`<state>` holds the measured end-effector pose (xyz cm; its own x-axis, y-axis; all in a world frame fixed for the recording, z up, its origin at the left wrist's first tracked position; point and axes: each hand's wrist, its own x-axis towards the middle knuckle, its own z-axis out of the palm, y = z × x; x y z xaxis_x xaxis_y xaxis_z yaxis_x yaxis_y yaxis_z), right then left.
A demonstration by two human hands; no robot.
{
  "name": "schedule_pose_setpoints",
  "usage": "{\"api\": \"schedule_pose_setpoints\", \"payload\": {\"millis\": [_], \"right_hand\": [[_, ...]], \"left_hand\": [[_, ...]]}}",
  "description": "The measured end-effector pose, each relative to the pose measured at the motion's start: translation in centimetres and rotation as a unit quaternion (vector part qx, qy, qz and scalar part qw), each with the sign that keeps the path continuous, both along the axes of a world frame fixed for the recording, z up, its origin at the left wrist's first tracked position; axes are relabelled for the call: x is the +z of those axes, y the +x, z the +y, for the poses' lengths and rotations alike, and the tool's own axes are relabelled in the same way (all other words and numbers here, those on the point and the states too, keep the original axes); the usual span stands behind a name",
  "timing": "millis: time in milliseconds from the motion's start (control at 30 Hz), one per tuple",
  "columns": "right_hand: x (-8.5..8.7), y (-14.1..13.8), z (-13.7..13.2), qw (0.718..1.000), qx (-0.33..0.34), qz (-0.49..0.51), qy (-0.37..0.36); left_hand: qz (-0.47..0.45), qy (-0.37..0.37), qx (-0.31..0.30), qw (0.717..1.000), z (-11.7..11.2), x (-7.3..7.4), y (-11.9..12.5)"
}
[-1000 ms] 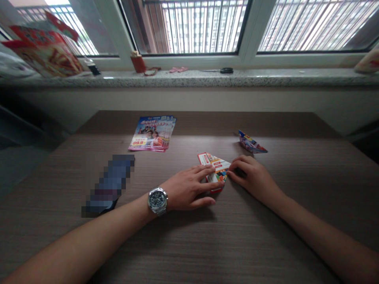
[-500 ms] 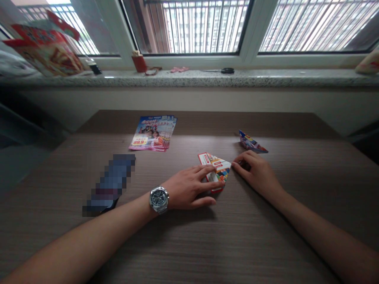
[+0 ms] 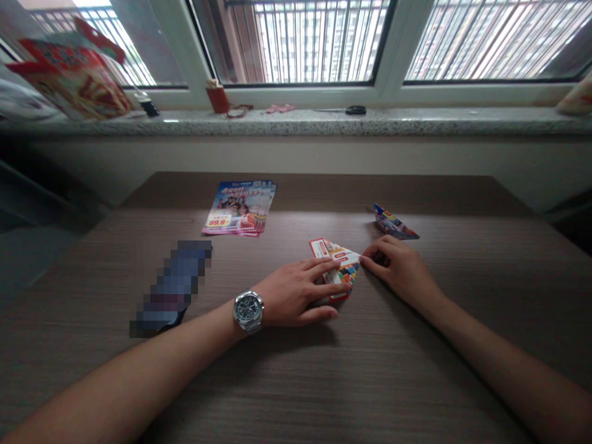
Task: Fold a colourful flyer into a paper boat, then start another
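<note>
A folded paper flyer (image 3: 351, 270) with red, white and multicoloured print lies on the table, its right side drawn to a point. My left hand (image 3: 300, 293), wearing a steel watch (image 3: 248, 310) at the wrist, rests on the flyer with fingers spread and covers its lower left part. At the pointed right corner, my right hand (image 3: 398, 265) has thumb and forefinger pinched on the paper. Just beyond the right hand stands another folded paper piece (image 3: 393, 223), blue and multicoloured, with one part raised off the table.
A fanned stack of flyers (image 3: 240, 206) lies at the back left of the wooden table (image 3: 277, 394). Nearer my left forearm is a pixelated phone-shaped object (image 3: 173, 290). On the stone windowsill (image 3: 300, 126) are scissors (image 3: 355, 110), a red container (image 3: 217, 98) and a large red bag (image 3: 78, 80).
Almost nothing differs. My right fingertips have shifted very slightly left at the flyer's corner, while my left hand keeps its place.
</note>
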<state>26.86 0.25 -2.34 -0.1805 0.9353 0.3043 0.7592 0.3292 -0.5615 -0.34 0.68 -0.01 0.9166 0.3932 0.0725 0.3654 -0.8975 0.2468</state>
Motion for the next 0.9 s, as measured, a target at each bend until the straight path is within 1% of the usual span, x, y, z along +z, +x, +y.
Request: {"api": "schedule_pose_setpoints", "payload": {"millis": [233,467,700,900], "right_hand": [[0.1,-0.1,-0.3,0.999,0.039,0.008,-0.006],[-0.1,-0.2,-0.6,0.998,0.058,-0.008,-0.017],[-0.2,-0.7,-1.6,0.995,0.091,-0.033,-0.009],[-0.2,-1.2,-2.3,0.991,0.129,-0.025,-0.007]], "left_hand": [[-0.010,-0.005,0.004,1.000,0.1,-0.1,0.1],[-0.010,-0.017,0.012,1.000,0.2,-0.1,0.1],[-0.008,-0.021,0.016,1.000,0.2,-0.1,0.1],[-0.007,-0.020,0.017,1.000,0.2,-0.2,0.2]]}}
